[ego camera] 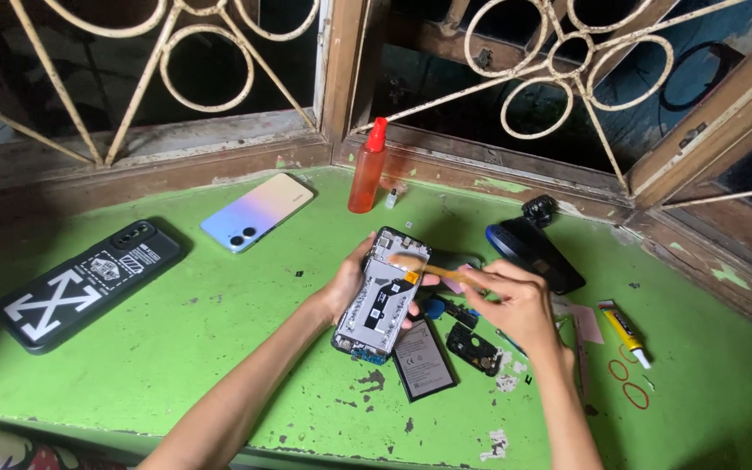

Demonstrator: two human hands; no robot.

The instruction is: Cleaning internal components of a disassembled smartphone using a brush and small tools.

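Note:
My left hand (347, 283) holds an opened phone frame (380, 300) tilted above the green table, its inner side with metal shields facing up. My right hand (515, 300) grips a small brush (424, 271) with a wooden handle, its pale bristles resting on the upper part of the frame. Just below the frame a flat black battery (423, 359) lies on the table. To the right of the battery sits a small black cover piece (473, 346).
A black-cased phone (89, 280) and a pastel phone (257, 211) lie face down at the left. An orange squeeze bottle (367, 170) stands by the window frame. A dark phone back (534, 252), a glue tube (624, 331) and red rubber bands (628, 383) lie at right.

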